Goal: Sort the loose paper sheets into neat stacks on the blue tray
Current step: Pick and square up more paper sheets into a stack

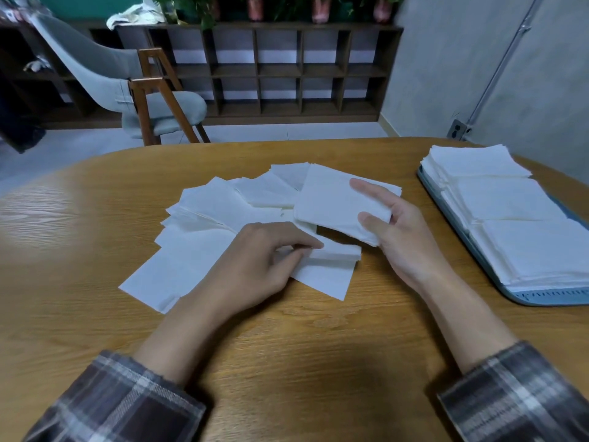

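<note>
Loose white paper sheets [204, 218] lie fanned out across the middle of the wooden table [302, 346]. My right hand [401, 231] holds a small bundle of sheets [331, 202] lifted a little above the pile, thumb on top and fingers underneath. My left hand [264, 263] pinches the edge of a thin stack of sheets [338, 252] that lies on the pile. At the right stands the blue tray [522, 296], carrying three neat white stacks [510, 202] in a row.
A grey chair [134, 100] with wooden legs stands beyond the table's far edge. Behind it runs a dark wooden shelf unit [280, 71] with potted plants on top. A grey wall with a pipe and a socket is at the right.
</note>
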Tool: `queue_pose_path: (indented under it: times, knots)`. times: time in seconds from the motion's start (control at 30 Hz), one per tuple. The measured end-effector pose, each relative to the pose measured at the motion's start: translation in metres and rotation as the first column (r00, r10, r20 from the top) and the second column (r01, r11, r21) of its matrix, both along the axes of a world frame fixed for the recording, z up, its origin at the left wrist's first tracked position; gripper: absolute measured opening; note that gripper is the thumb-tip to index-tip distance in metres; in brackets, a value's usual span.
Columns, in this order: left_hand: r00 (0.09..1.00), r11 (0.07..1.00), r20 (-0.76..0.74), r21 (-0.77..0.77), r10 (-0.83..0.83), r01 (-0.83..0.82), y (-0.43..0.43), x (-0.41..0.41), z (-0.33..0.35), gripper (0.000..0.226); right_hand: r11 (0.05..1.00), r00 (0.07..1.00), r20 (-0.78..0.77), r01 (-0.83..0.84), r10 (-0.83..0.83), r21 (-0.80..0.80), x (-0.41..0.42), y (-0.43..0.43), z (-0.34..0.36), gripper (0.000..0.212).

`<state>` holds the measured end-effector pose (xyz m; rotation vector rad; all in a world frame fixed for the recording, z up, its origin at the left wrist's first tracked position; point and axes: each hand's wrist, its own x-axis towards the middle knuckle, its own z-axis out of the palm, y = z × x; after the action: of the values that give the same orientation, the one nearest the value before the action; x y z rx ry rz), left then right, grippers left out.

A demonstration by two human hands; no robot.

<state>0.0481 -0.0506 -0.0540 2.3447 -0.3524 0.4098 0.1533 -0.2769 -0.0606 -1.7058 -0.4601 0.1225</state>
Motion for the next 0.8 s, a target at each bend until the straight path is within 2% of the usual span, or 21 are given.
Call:
queue_pose_path:
  times: [0.1, 0.2, 0.3, 0.53, 0.7, 0.8]
  knots:
    - [0.998, 0.991, -0.061, -0.13, 0.019, -0.027, -0.002, -0.002, 0.006, 0.031, 0.997, 0.998, -0.053, -0.038, 0.042, 0.063, 0.001, 0.0, -0.002, 0.051]
    - [0.99, 0.97, -0.133, -0.231, 0.045, -0.075, -0.003, -0.004, 0.01, 0.031, 0.993, 0.996, -0.06, -0.067, 0.073, 0.095, -0.001, 0.002, 0.0, 0.039]
    - [0.987, 0.949, -0.154, -0.304, 0.036, -0.082, -0.003, -0.006, 0.015, 0.029, 0.991, 0.994, -0.06, -0.085, 0.091, 0.102, -0.004, 0.003, 0.003, 0.031]
    - [0.97, 0.909, -0.244, -0.4, 0.02, -0.119, -0.003, -0.008, 0.017, 0.026, 0.992, 0.996, -0.029, -0.084, 0.087, 0.093, -0.011, 0.004, 0.009, 0.031]
    - [0.988, 0.91, -0.126, -0.393, 0.091, -0.134, -0.003, -0.005, 0.014, 0.025, 0.985, 0.989, -0.011, -0.149, 0.15, 0.093, -0.014, 0.004, 0.012, 0.036]
    - [0.989, 0.904, -0.062, -0.4, 0.134, -0.148, -0.002, -0.004, 0.013, 0.026, 0.982, 0.983, 0.032, -0.183, 0.182, 0.047, -0.017, 0.005, 0.012, 0.028]
